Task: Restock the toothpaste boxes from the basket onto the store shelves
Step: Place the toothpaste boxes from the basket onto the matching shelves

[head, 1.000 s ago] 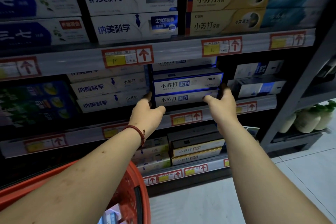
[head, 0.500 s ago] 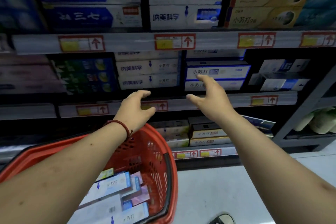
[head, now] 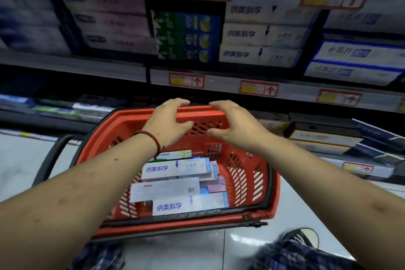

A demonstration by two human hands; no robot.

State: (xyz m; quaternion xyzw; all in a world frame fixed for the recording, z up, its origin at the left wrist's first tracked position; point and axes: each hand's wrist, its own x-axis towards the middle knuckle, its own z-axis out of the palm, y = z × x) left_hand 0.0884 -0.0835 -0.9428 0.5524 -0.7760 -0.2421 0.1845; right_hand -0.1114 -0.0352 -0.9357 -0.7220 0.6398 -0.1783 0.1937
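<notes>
Overhead, head view: left hand (head: 168, 123) and right hand (head: 236, 126), both empty with fingers loosely spread, hover over a red perforated plastic basket (head: 201, 113). It holds rectangular white toothpaste boxes (head: 175, 170) printed 纳美科学. Matching shelf stock (head: 260, 34) stands above red-bordered arrow price tags (head: 258, 88).

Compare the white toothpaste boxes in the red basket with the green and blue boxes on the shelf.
The white toothpaste boxes carry blue lettering on white; the green and blue boxes are dark with yellow marks. The white ones lie loosely overlapped in the red basket; the green ones stand in a neat stack of three on the shelf. Both are long, narrow cartons.
</notes>
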